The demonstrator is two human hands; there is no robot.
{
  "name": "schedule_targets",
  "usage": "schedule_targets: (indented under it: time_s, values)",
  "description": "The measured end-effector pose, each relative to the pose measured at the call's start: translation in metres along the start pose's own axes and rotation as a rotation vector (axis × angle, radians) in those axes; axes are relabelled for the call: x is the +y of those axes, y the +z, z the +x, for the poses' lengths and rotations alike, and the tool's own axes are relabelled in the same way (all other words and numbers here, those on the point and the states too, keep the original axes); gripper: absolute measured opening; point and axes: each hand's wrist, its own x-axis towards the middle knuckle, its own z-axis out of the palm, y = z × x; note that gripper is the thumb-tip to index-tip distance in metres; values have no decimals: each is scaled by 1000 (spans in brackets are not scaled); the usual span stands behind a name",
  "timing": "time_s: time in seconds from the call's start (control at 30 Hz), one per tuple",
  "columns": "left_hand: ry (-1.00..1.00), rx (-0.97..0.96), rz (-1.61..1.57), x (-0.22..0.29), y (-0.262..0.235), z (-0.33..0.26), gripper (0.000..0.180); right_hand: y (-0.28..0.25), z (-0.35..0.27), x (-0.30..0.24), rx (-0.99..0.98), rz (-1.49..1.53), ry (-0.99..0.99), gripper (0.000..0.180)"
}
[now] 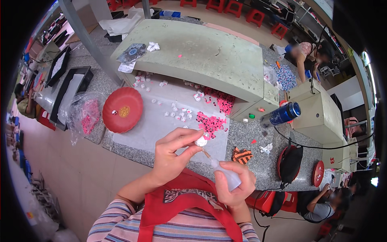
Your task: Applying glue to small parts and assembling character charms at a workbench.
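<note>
Between thumb and fingertips, my left hand [175, 151] pinches a small white rounded piece [200, 141] above the front of the worktop. My right hand [236, 183] is wrapped round a translucent squeeze bottle [226, 174], tilted so its thin nozzle points up and left at the white piece. I cannot tell whether the tip touches it. Just beyond my hands, many small pink pieces with dark spots [213, 124] lie in a heap on a white sheet [161, 133]. Several more white pieces with coloured marks [179, 113] are scattered on that sheet to the left of the heap.
A pale green metal box [193, 44] spans the back. A red scalloped plate [123, 111] stands left, beside a plastic bag of pink pieces [86, 113]. On the right are a blue bottle [282, 114], an orange-and-black striped cloth [242, 155] and a black cable [314, 146]. Other people sit farther off.
</note>
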Motion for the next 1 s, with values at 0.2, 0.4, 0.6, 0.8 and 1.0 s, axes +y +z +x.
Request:
schedule_targets:
  time_s: [0.2,0.4,0.6,0.8,1.0]
  values:
    - [11,-43,46,1,-2,-1,34,-7,1,-3,-15,-61,29,20]
    - [-260,-53,-350,-1,-1,-1,35,-5,1,0,30,-18,-9,19]
    - [-371,-88,-412,-2,-4,1,37,-6,0,0,8,-6,-16,21]
    - [-471,-77,-462,-1,-4,2,39,-8,0,2,19,24,-60,21]
    - [-463,-75,-511,-1,-5,2,38,-8,-1,4,44,4,-5,17]
